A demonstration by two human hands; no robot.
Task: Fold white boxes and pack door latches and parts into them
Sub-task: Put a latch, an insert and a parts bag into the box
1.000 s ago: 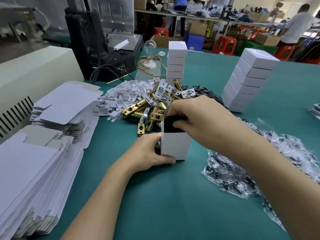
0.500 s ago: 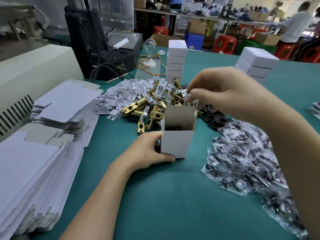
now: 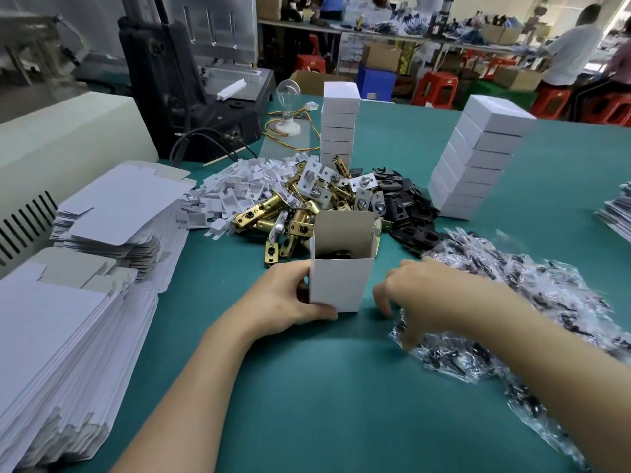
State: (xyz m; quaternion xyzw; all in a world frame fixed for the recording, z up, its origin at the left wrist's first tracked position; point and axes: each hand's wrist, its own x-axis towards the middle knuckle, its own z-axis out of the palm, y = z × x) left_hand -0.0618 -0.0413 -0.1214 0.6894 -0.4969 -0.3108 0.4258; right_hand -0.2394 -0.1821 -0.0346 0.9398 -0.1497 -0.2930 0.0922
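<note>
One open white box [image 3: 338,285] upright on green desk [image 3: 307,387], left hand [image 3: 290,300] gripping its side, right hand [image 3: 430,302] with spread fingers over bagged parts [image 3: 532,302], two stacks of closed boxes [image 3: 478,158] far behind.

Open white box [image 3: 338,281]: only a dark part shows at the mouth, the rest of its contents hidden by the walls, and the left hand [image 3: 290,298] covers its lower left edge. Right hand [image 3: 433,298] is motion-blurred, fingertips lost against the clear bags [image 3: 532,302], so whether it holds one can't be told; bag contents are just small dark bits, and the bag pile runs off the right and bottom edges. Flat box blanks [image 3: 51,336] cut by the left edge, paper stack [image 3: 618,209] cut by the right edge, brass latches [image 3: 273,220] partly buried under each other.
</note>
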